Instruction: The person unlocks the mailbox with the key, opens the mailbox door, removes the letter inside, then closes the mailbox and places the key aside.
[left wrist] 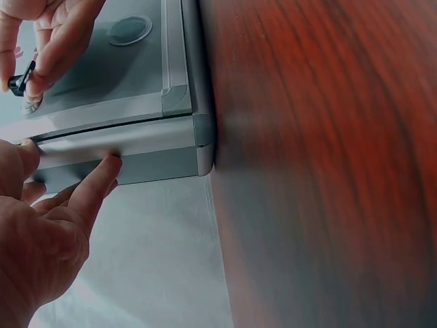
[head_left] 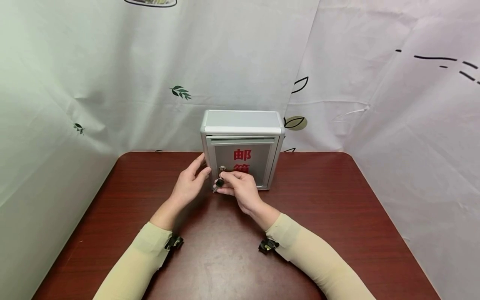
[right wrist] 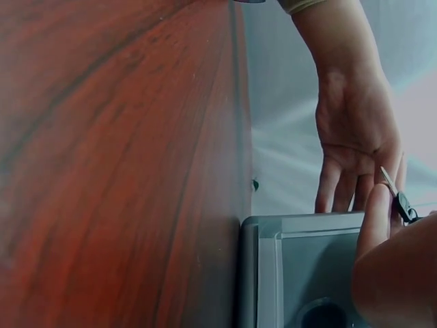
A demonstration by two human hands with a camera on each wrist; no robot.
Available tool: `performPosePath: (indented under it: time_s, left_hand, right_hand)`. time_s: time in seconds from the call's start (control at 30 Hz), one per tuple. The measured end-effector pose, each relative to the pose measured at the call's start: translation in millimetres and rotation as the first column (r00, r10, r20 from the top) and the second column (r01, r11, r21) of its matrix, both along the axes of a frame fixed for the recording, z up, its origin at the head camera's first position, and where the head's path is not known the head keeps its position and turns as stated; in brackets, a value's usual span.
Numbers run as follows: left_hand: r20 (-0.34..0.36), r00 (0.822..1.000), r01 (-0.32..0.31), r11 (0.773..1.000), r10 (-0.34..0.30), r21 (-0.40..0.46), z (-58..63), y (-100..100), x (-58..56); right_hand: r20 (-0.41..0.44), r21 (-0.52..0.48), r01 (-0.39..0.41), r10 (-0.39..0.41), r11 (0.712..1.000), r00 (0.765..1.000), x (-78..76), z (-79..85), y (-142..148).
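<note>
A silver metal mailbox with red characters on its front door stands upright at the table's back edge. A round lock sits on the left part of the door. Just below it, my right hand pinches a key ring carrying a black-headed key. The blade of that key shows in the right wrist view. Whether another part enters the lock is hidden by the fingers. My left hand rests its fingertips on the mailbox's left side, and in the left wrist view its fingers touch the side frame.
The dark red wooden table spreads around the mailbox. White cloth walls with leaf prints rise behind it and at both sides. A dark round mark lies low on the mailbox door.
</note>
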State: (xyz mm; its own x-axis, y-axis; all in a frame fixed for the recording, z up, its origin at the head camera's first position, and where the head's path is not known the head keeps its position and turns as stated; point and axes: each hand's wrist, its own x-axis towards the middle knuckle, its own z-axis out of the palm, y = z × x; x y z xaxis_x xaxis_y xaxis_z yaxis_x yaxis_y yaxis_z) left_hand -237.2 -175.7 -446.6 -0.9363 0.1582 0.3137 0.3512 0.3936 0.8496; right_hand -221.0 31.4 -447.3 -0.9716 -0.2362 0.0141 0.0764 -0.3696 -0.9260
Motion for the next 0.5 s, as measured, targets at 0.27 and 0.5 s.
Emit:
performPosePath:
  time_s: [0.27, 0.5]
  left_hand:
    - [0.016, 1.000, 0.005, 1.000, -0.006, 0.023, -0.9, 0, -0.7]
    - [0.024, 1.000, 0.003, 0.999, -0.004, 0.038, -1.2, 1, -1.6]
  right_hand:
    - [-0.013, 0.034, -0.056, 0.056, 0.998, 0.998, 6.7, -0.5, 8]
    - [-0.014, 0.058, -0.091, 0.092, 0.994, 0.996, 14.6, -0.2, 15]
